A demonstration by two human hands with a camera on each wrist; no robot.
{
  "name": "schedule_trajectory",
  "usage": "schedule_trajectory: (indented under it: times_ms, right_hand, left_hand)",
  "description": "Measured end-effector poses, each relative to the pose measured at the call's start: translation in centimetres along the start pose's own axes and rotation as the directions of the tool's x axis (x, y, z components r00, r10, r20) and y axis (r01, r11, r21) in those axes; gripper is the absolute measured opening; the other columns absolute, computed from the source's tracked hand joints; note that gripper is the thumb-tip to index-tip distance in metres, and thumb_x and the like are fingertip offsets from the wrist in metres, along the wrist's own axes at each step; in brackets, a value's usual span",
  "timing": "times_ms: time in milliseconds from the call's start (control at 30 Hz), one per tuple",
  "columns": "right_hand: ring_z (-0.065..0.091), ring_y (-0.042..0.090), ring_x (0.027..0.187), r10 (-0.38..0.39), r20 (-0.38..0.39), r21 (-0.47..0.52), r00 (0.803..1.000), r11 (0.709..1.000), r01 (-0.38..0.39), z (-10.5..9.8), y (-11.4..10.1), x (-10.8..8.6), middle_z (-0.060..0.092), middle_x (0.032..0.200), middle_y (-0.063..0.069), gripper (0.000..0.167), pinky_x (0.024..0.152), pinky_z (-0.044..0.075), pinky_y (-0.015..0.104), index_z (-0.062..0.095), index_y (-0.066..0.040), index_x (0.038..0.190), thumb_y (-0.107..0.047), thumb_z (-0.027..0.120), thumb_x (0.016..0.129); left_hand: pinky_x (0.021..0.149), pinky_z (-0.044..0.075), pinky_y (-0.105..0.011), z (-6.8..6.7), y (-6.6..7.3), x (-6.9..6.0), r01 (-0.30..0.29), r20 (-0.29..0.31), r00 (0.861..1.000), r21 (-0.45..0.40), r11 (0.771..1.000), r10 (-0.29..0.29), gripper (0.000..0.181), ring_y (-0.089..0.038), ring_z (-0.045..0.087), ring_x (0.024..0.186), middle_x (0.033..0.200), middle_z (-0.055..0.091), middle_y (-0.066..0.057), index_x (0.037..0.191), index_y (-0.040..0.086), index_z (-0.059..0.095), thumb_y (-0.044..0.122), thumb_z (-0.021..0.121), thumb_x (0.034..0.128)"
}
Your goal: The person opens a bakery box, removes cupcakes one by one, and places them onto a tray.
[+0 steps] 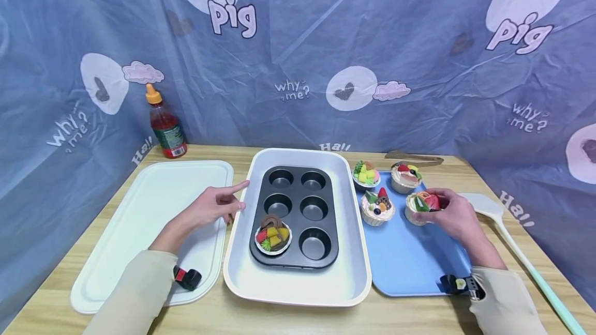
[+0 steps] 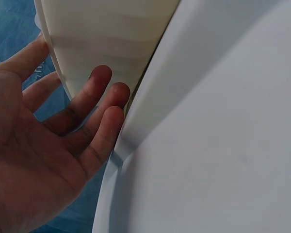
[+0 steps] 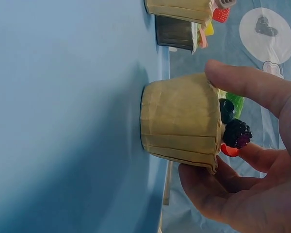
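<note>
My right hand (image 1: pixel 456 213) pinches a fruit cupcake (image 1: pixel 416 208) by its upper rim, thumb on one side and fingers on the other. In the right wrist view its pale paper cup (image 3: pixel 179 121) stands upright on the blue tray (image 1: pixel 412 268), with berries on top. My left hand (image 1: pixel 211 208) is at the left rim of a white basin (image 1: pixel 298 291), index finger and thumb touching it, the other fingers loosely bent. Inside the basin lies a black muffin pan (image 1: pixel 295 216). A chocolate-and-fruit cupcake (image 1: pixel 273 237) sits over its front left cup.
More cupcakes stand on the blue tray: one with a bear face (image 1: pixel 377 208), one in a dark cup (image 1: pixel 366 174) and one at the back (image 1: pixel 405 177). Tongs (image 1: pixel 414 159), a spatula (image 1: pixel 517 247), a white board (image 1: pixel 139 221) and a sauce bottle (image 1: pixel 167 128) surround them.
</note>
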State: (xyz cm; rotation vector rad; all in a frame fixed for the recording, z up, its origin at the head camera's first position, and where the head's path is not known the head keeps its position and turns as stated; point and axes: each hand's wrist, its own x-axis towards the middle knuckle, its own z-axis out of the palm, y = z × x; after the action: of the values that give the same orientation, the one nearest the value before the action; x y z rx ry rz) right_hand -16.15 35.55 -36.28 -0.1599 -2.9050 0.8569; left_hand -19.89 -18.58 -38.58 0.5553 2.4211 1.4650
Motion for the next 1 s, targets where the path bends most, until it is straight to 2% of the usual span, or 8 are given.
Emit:
schedule_trajectory:
  times_ms: [367,667,833,1000]
  right_hand:
    - [0.059,0.045,0.109,0.019,0.037,-0.001,0.999,1.0,-0.019,0.0,-0.2,0.0,0.059,0.126,0.036,0.086,0.079,0.046,0.039,0.05,0.008,0.138,-0.032,0.089,0.074]
    - [0.056,0.048,0.112,0.048,0.059,-0.004,0.997,0.999,-0.048,-0.2,-0.4,0.0,0.056,0.128,0.037,0.089,0.086,0.047,0.053,0.046,0.008,0.142,-0.032,0.089,0.075]
    - [0.054,0.049,0.114,0.057,0.079,-0.008,0.995,0.998,-0.056,-0.3,-0.6,0.0,0.053,0.131,0.039,0.092,0.089,0.046,0.057,0.043,0.008,0.144,-0.033,0.089,0.076]
    - [0.053,0.052,0.12,0.034,0.081,0.009,0.996,0.999,-0.035,-0.6,-1.0,-0.2,0.051,0.135,0.04,0.094,0.09,0.048,0.056,0.041,0.009,0.146,-0.033,0.089,0.076]
  left_hand:
    - [0.06,0.056,-0.031,0.0,-0.2,0.1,-0.019,0.001,1.0,0.014,1.0,0.019,0.062,-0.02,0.061,0.06,0.078,0.066,-0.002,0.152,0.006,0.043,0.022,0.068,0.0975]
    - [0.061,0.056,-0.031,0.0,-0.2,0.1,0.003,-0.007,1.0,0.018,1.0,-0.003,0.063,-0.021,0.061,0.061,0.08,0.067,-0.004,0.152,0.01,0.045,0.026,0.07,0.0962]
    - [0.06,0.056,-0.031,0.0,-0.1,0.0,-0.003,-0.006,1.0,0.014,1.0,0.003,0.063,-0.021,0.061,0.061,0.079,0.067,-0.003,0.152,0.008,0.044,0.025,0.07,0.0963]
    - [0.061,0.057,-0.031,0.1,-0.2,0.0,-0.006,-0.005,1.0,0.007,1.0,0.006,0.063,-0.019,0.062,0.063,0.08,0.067,-0.002,0.152,0.008,0.045,0.025,0.07,0.0962]
